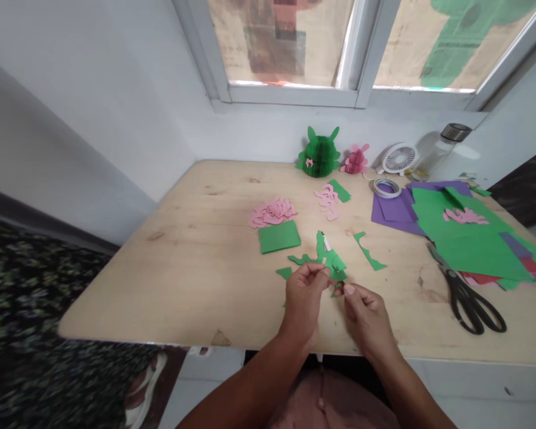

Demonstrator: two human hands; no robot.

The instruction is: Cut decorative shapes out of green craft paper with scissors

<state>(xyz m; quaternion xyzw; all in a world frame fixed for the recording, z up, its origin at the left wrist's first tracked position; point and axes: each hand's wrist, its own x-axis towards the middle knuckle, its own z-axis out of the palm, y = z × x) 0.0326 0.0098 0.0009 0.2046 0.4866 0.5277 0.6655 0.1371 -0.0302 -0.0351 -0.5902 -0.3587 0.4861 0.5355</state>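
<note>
Both hands are close together above the front middle of the table. My left hand pinches something too small to make out, near a green paper piece. Beside it, my right hand is closed with thumb and finger together on a small dark thing that I cannot identify. Just beyond the fingertips lie green paper scraps and a white pen-like item. A folded green card rests to the left, below a pile of pink cutouts.
Black-handled scissors lie at right beside green sheets and purple paper. Tape, a small fan, a bottle, a green paper figure and a pink one stand along the back.
</note>
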